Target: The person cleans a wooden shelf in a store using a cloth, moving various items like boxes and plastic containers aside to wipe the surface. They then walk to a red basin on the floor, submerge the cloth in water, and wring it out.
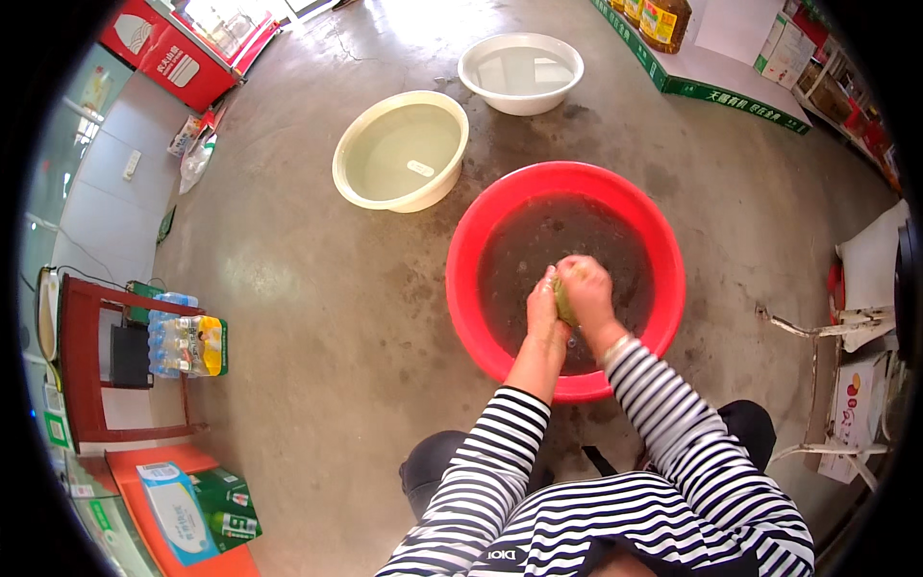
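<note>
A large red basin (468,288) of dark, murky water (519,240) sits on the floor before me. Over the water, my left hand (544,313) and my right hand (586,290) are pressed together, fingers closed. Between them shows a strip of a soft yellow-green thing (563,304), perhaps a cloth; most of it is hidden by my palms and fingers. The right hand is slightly blurred and lies a little farther out than the left. Both striped sleeves reach over the basin's near rim.
Beyond the red basin stand a cream basin (343,183) and a white basin (571,88), both with clearer water. Wrapped bottles (187,344) and a reddish wooden stool frame (87,385) are at left. Metal chair legs (827,327) stand at right. Oil jugs (663,21) rest on a low platform.
</note>
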`<state>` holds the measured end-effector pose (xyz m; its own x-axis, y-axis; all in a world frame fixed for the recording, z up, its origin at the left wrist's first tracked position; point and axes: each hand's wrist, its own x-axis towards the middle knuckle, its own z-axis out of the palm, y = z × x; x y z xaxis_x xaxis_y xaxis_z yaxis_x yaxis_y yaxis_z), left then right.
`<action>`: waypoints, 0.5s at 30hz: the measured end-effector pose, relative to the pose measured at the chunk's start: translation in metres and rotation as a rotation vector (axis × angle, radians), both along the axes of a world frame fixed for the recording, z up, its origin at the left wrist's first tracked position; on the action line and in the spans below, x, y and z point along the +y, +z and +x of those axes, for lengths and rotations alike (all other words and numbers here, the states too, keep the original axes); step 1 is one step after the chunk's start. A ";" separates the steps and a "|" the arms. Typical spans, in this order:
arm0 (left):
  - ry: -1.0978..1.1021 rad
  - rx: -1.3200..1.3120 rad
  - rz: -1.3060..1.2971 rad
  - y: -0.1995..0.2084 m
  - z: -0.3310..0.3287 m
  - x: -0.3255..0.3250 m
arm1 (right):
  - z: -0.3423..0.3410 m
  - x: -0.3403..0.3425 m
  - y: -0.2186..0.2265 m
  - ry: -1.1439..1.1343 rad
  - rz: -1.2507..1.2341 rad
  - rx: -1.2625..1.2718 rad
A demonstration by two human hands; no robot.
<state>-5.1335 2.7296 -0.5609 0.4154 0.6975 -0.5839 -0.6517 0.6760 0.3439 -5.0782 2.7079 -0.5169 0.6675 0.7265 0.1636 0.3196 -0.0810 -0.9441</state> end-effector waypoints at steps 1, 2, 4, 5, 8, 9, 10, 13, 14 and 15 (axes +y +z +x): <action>-0.151 -0.266 0.010 -0.030 -0.019 0.009 | -0.026 -0.014 0.013 0.118 0.164 -0.259; -0.334 -0.537 0.009 -0.022 -0.031 0.017 | -0.027 -0.021 0.013 0.148 0.226 -0.378; -0.339 -0.363 -0.012 -0.012 -0.032 0.011 | -0.031 -0.025 0.010 0.165 0.277 -0.464; -0.194 -0.199 -0.043 -0.016 -0.019 0.003 | -0.031 -0.024 0.005 0.150 0.253 -0.429; -0.096 0.049 -0.089 -0.012 -0.001 -0.009 | 0.026 0.009 -0.025 -0.029 -0.196 -0.388; -0.123 0.033 -0.065 -0.012 -0.003 -0.007 | 0.035 0.013 -0.029 0.011 -0.292 -0.458; -0.152 0.010 -0.045 -0.009 -0.004 -0.007 | 0.048 0.015 -0.038 -0.034 -0.390 -0.495; -0.247 0.109 -0.003 -0.004 -0.011 -0.002 | 0.076 -0.001 -0.063 -0.081 -0.621 -0.452; -0.275 0.182 0.070 -0.011 -0.016 -0.002 | 0.076 -0.011 -0.064 -0.049 -0.675 -0.480; -0.304 0.254 0.144 -0.022 -0.023 -0.002 | 0.076 -0.020 -0.069 0.009 -0.710 -0.489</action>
<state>-5.1568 2.7275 -0.5827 0.4700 0.6472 -0.6002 -0.3119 0.7579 0.5730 -5.0027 2.6883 -0.5864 0.6343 0.7704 -0.0639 0.6802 -0.5956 -0.4273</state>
